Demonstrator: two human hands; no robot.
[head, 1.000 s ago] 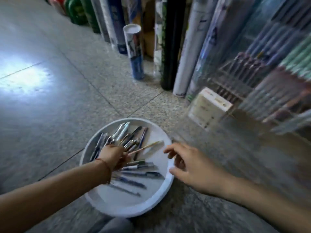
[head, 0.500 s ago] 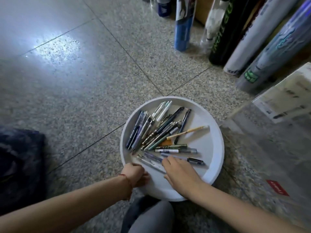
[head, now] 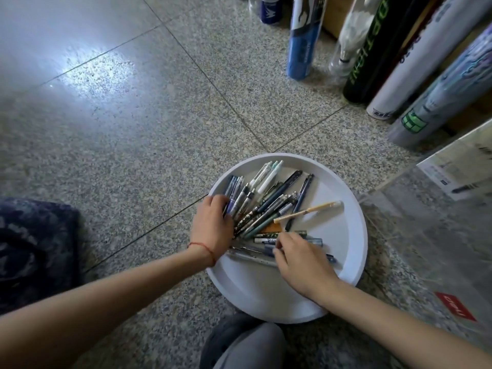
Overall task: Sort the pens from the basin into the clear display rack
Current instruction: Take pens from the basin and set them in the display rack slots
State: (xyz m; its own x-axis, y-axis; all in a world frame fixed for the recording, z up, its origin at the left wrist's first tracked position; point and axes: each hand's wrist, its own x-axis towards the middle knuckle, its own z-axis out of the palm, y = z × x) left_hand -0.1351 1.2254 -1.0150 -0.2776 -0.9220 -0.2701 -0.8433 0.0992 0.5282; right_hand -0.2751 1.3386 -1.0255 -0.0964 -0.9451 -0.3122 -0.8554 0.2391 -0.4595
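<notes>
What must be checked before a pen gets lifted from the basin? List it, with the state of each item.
1. Pens left to sort: ok, a pile lies in the basin.
2. Left hand on the pile: ok, it lies over the pile's left side.
3. Right hand holding one single pen: cannot tell; its fingertips are among the near pens.
4. Clear rack close by: ok, right of the basin.
5. Free slots in the rack: cannot tell, not in view.
</notes>
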